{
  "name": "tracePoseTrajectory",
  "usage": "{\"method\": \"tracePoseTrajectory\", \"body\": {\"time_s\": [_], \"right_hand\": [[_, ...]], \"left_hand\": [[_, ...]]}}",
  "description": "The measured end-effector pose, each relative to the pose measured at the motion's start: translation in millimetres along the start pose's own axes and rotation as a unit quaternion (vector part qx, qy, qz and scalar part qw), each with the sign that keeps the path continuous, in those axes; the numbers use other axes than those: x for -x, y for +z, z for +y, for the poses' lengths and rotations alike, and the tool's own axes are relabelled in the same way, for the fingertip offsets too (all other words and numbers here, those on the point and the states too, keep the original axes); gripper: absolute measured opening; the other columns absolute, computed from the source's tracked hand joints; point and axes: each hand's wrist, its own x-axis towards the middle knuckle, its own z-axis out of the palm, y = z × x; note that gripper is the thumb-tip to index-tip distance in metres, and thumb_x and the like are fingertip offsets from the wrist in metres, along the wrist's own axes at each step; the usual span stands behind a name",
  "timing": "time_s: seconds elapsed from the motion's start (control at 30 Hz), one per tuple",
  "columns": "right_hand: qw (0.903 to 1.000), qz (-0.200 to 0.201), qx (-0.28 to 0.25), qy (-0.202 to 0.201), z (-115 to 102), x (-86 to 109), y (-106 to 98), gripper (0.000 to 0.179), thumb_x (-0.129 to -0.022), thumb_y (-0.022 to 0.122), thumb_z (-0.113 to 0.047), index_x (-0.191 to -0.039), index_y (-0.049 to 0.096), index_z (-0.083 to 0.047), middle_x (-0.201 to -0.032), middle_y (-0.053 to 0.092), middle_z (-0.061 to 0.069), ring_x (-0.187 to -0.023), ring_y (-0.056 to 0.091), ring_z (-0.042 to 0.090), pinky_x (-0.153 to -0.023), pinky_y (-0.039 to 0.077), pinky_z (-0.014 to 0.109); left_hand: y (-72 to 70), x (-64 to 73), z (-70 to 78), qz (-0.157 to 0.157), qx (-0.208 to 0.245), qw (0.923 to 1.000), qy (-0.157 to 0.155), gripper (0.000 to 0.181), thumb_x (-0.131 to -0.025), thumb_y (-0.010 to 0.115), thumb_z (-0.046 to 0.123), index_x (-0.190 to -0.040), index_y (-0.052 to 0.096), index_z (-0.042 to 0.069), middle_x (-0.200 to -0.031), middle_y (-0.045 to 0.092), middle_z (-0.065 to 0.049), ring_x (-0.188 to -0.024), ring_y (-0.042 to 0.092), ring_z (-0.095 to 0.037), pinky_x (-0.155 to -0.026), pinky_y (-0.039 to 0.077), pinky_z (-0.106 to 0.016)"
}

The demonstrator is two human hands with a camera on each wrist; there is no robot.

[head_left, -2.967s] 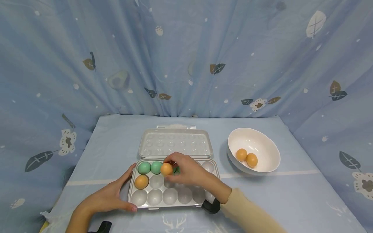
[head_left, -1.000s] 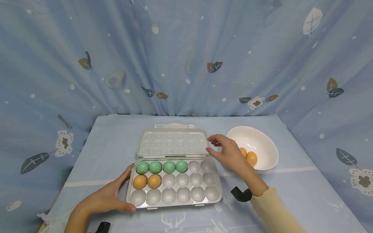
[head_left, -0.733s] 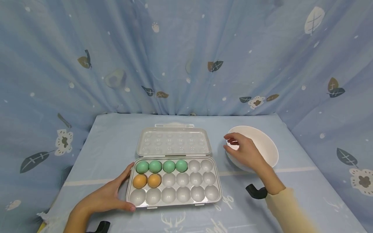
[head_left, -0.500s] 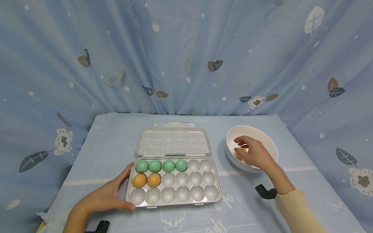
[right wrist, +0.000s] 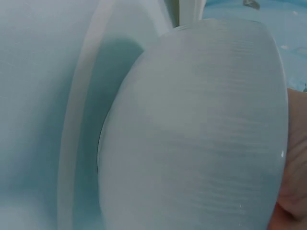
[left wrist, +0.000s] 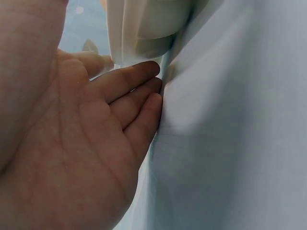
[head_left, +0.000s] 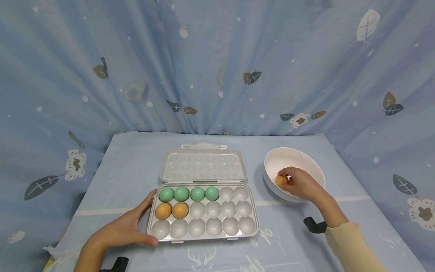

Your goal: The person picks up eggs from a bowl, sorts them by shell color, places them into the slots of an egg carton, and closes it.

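My left hand (head_left: 124,228) rests along the left end of an open egg box (head_left: 221,237), thumb at its front corner and index finger at its back corner. The left wrist view shows those fingers (left wrist: 136,103) straight and relaxed beside the box's side. Several green balls (head_left: 197,193) sit in the back row of cups; two orange balls (head_left: 171,210) lie at the left of the middle row. Inside the white bowl (head_left: 310,166), my right hand (head_left: 302,184) curls its fingers round an orange ball (head_left: 280,181). Another orange ball is mostly hidden by that hand.
The box's clear lid (head_left: 204,166) lies folded back behind the cups. In the right wrist view the bowl's outer wall (right wrist: 192,129) fills most of the picture. A patterned blue curtain (head_left: 217,68) hangs behind the cloth-covered table (head_left: 136,158).
The orange ball that my right hand held now sits in the middle row. My right hand has moved right into the bowl and closed on another orange ball. My left hand stays put.
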Motion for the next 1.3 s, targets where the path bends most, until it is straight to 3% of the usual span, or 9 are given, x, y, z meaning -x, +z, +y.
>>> {"method": "tracePoseTrajectory", "body": {"time_s": [0.3,0.7,1.0,1.3], "right_hand": [[0.9989,0.005,0.024,-0.039,-2,-6.5,7,0.036,-0.083,0.08,0.003,-0.117,0.071,0.004,-0.106,0.073,0.012,-0.091,0.065,0.025,-0.082,0.056,0.043],[0.9996,-0.006,0.023,0.014,-6,-12.1,6,0.031,-0.087,0.078,-0.009,-0.118,0.071,-0.003,-0.103,0.072,0.007,-0.091,0.065,0.023,-0.084,0.055,0.046],[0.9972,0.074,0.002,0.015,-17,-8.9,-9,0.036,-0.089,0.082,-0.023,-0.118,0.07,-0.004,-0.106,0.072,0.009,-0.098,0.065,0.031,-0.087,0.053,0.049],[0.9907,0.131,-0.037,-0.006,-50,-12.8,-17,0.043,-0.09,0.082,-0.026,-0.125,0.068,-0.005,-0.117,0.072,0.011,-0.104,0.069,0.032,-0.09,0.057,0.051]], "left_hand": [[-0.6,1.2,2.5,0.003,-0.006,0.9999,0.013,0.136,-0.073,0.094,0.042,-0.167,-0.003,0.03,-0.168,0.021,-0.025,-0.152,0.022,-0.05,-0.113,0.025,-0.073],[-0.8,2.1,2.8,0.004,-0.003,0.9999,0.012,0.137,-0.072,0.095,0.042,-0.167,-0.002,0.027,-0.169,0.02,-0.023,-0.153,0.021,-0.049,-0.113,0.026,-0.073],[-3.0,2.7,4.3,0.002,-0.007,0.9999,0.013,0.136,-0.073,0.094,0.042,-0.167,-0.002,0.027,-0.17,0.017,-0.023,-0.152,0.02,-0.051,-0.113,0.025,-0.073],[-2.1,2.6,4.1,0.003,-0.005,0.9999,0.016,0.135,-0.073,0.094,0.041,-0.167,-0.002,0.027,-0.169,0.019,-0.024,-0.152,0.02,-0.051,-0.113,0.025,-0.073]]}}
